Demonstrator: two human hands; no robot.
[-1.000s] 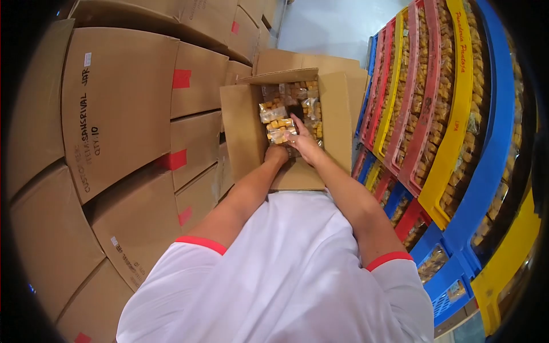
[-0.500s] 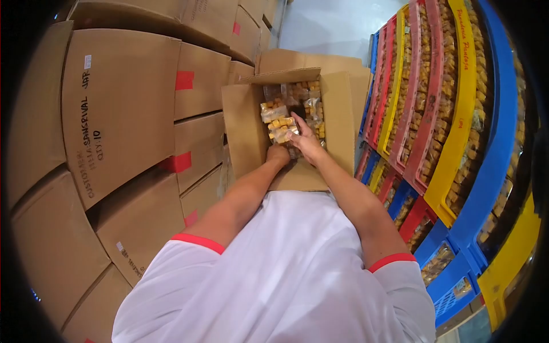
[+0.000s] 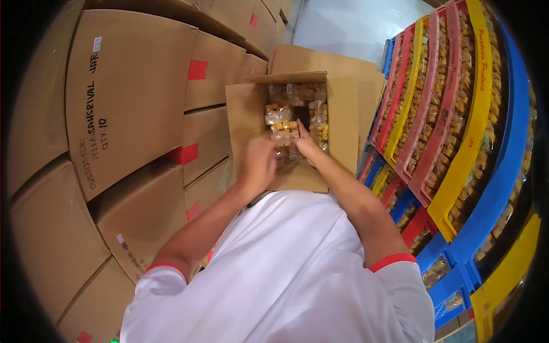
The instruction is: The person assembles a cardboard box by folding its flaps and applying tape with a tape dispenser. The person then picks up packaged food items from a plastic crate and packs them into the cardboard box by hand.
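An open cardboard box (image 3: 342, 120) stands in front of me, holding several clear packs of small yellow-brown pieces (image 3: 278, 115). My right hand (image 3: 309, 146) reaches into it, touching the right side of one pack (image 3: 284, 132); its thumb and fingers are partly hidden, so its grip is unclear. Over the box's left flap and near wall is my left hand (image 3: 261, 159), blurred, with its fingers smeared by motion. A dark gap (image 3: 301, 116) shows between the packs, just above my right fingertips.
Large cardboard boxes (image 3: 131, 103) with red tape are stacked on the left. On the right stand tall stacks of blue, yellow and red crates (image 3: 452, 114) full of similar packs. Another cardboard box (image 3: 343, 64) lies beyond the open one, and grey floor (image 3: 349, 28) shows behind.
My left hand has lifted out of the box and moved left over the flap. My right hand stays inside, nearly in place. The view has shifted slightly.
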